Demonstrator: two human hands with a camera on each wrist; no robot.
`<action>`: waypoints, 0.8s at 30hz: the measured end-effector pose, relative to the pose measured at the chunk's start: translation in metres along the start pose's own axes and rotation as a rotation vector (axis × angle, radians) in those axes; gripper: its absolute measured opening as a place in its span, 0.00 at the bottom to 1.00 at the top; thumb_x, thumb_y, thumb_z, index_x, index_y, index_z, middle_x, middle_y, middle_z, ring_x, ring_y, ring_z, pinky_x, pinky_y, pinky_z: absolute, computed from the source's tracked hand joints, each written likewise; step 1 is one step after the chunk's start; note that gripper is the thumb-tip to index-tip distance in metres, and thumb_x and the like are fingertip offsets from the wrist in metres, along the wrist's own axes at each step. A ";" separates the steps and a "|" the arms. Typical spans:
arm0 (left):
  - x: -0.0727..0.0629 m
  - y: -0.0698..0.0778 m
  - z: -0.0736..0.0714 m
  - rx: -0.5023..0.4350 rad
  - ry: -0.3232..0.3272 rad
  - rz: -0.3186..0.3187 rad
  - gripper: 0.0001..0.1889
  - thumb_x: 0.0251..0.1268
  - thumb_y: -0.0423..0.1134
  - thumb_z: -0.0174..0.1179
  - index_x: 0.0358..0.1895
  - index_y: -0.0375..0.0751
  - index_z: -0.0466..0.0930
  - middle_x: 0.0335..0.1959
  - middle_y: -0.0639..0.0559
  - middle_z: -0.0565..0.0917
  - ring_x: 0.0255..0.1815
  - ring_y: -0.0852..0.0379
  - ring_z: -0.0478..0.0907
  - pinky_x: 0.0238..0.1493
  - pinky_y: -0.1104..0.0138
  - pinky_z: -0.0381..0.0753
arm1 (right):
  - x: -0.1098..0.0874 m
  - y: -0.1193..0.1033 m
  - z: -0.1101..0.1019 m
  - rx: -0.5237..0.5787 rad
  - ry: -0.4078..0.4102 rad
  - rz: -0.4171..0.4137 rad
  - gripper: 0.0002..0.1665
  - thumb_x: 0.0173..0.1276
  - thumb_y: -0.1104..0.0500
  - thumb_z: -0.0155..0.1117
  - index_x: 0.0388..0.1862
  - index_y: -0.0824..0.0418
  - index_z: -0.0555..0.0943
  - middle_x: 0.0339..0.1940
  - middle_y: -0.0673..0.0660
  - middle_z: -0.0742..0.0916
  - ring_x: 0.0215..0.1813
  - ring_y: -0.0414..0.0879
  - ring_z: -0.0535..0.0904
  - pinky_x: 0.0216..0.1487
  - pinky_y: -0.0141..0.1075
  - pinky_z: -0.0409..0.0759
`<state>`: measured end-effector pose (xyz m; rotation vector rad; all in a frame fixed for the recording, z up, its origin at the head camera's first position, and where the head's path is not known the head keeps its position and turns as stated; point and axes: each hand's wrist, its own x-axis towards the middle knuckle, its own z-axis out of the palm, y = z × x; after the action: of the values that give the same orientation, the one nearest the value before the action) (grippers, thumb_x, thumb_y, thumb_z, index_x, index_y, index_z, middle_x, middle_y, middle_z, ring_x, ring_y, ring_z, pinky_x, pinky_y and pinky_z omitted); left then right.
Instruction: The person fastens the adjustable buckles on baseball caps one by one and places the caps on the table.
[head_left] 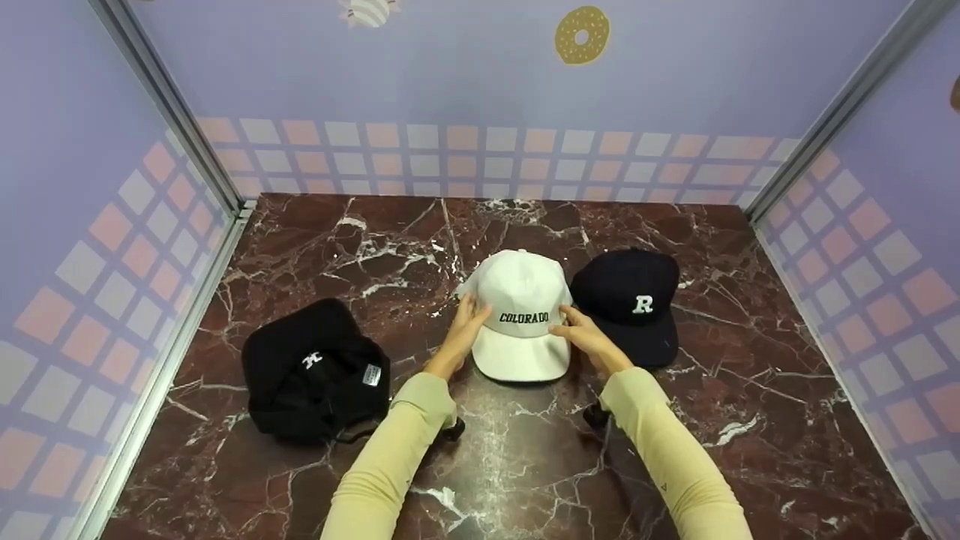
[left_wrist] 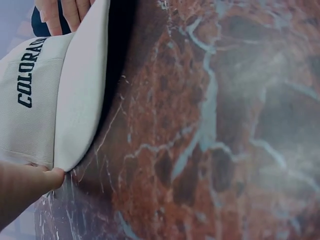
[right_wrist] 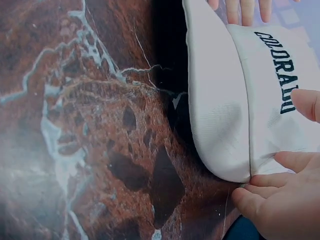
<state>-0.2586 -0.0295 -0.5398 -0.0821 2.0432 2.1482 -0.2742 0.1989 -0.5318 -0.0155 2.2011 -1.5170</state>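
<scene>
A white baseball cap (head_left: 523,296) with COLORADO in dark letters across its front sits upright on the marble-patterned table, brim toward me. My left hand (head_left: 463,334) touches its left side, fingers along the crown; in the left wrist view the thumb (left_wrist: 56,179) is at the corner of the brim. On the other side, my right hand (head_left: 589,337) lies against the cap. The right wrist view shows those fingers (right_wrist: 267,182) fairly straight along the lower edge, with the thumb (right_wrist: 306,104) over the lettering.
Just right of the white cap stands a dark cap (head_left: 626,292) with a white R. At the left, a black cap (head_left: 300,375) lies turned over, its inside label showing. Patterned panels (head_left: 480,90) enclose the table (head_left: 510,450) at the back and sides.
</scene>
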 end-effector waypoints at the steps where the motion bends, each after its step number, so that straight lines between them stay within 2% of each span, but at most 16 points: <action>1: 0.000 0.000 0.000 0.001 -0.002 0.000 0.37 0.64 0.45 0.46 0.68 0.35 0.36 0.70 0.37 0.43 0.71 0.46 0.40 0.68 0.59 0.42 | 0.001 0.000 0.000 -0.001 0.003 0.000 0.41 0.63 0.58 0.51 0.68 0.68 0.44 0.70 0.66 0.49 0.71 0.58 0.42 0.69 0.48 0.44; 8: 0.002 0.003 -0.005 0.013 -0.009 -0.009 0.35 0.65 0.47 0.43 0.69 0.37 0.38 0.70 0.39 0.44 0.71 0.48 0.41 0.69 0.60 0.42 | 0.001 0.000 -0.003 -0.029 0.011 -0.002 0.38 0.63 0.59 0.49 0.68 0.69 0.48 0.70 0.66 0.52 0.71 0.58 0.43 0.68 0.47 0.45; 18: 0.000 0.027 -0.016 0.059 -0.021 0.094 0.32 0.66 0.46 0.43 0.68 0.38 0.42 0.70 0.38 0.44 0.69 0.40 0.42 0.68 0.55 0.44 | 0.001 0.004 -0.005 0.025 0.017 0.006 0.37 0.65 0.58 0.49 0.68 0.68 0.48 0.70 0.64 0.53 0.71 0.56 0.43 0.69 0.47 0.44; 24: -0.004 0.041 -0.026 0.041 -0.016 0.138 0.32 0.66 0.44 0.43 0.68 0.37 0.42 0.70 0.37 0.44 0.69 0.40 0.42 0.68 0.56 0.44 | 0.000 0.006 -0.006 0.052 0.029 -0.003 0.37 0.65 0.60 0.48 0.68 0.69 0.47 0.70 0.65 0.53 0.71 0.56 0.43 0.69 0.47 0.45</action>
<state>-0.2637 -0.0575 -0.5002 0.0837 2.1404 2.1761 -0.2745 0.2065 -0.5355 0.0196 2.1840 -1.5853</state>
